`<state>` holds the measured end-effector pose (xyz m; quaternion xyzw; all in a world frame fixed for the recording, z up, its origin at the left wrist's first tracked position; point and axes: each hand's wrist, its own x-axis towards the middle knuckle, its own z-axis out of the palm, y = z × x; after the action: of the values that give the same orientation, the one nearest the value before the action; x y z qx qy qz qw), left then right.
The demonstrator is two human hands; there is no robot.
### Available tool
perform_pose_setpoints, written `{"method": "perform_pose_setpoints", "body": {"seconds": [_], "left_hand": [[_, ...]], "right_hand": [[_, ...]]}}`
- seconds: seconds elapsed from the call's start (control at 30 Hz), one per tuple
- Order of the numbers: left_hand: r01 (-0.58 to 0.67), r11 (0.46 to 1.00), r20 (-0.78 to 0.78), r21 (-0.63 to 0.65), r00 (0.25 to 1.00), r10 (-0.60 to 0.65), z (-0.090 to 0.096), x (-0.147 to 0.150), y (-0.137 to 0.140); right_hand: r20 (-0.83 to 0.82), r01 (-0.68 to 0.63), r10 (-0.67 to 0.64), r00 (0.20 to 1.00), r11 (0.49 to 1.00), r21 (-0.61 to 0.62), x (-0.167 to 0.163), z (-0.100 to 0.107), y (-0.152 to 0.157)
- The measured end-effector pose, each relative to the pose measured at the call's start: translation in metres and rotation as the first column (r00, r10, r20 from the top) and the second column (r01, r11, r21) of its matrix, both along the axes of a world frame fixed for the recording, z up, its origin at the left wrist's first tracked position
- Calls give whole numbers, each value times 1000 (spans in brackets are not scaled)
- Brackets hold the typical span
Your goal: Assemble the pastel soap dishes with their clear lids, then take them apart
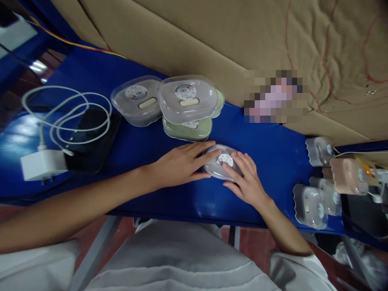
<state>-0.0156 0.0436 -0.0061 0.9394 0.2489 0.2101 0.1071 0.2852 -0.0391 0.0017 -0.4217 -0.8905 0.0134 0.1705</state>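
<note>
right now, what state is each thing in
Oval clear plastic box, label up, closure unclear
Left hand, fingers on that box
Right hand, fingers on that box
White cable, loosely looped
White block charger, cable attached
Black flat device, surface dark
Front pale green plastic box, partly covered

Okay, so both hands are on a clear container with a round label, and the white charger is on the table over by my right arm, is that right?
Not quite: the head view shows the white charger on the blue table toward your left side. Your left hand and right hand are both on the clear container.
</note>
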Motion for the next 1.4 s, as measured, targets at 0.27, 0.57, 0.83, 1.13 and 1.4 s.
{"method": "perform_pose_setpoints", "body": {"seconds": [0.27,0.57,0.83,1.13,1.4], "left_hand": [[-25,976,160,217,987,-10,21,-5,2],[-364,911,361,195,890,278,35,-21,25],[-544,836,339,66,801,494,38,-24,33],[-509,855,320,-101,797,512,27,-32,68],[-494,847,334,-197,779,531,43,-25,99]], "right_hand": [[-83,-19,20,996,1000,12,7,-6,5],[-237,303,-254,938,932,200,23,6,12],[-367,800,-712,599,513,312,114,44,-75],[-189,893,-893,409,349,285,132,-21,-158],[-114,621,-619,777,783,-18,100,11,-17]]}}
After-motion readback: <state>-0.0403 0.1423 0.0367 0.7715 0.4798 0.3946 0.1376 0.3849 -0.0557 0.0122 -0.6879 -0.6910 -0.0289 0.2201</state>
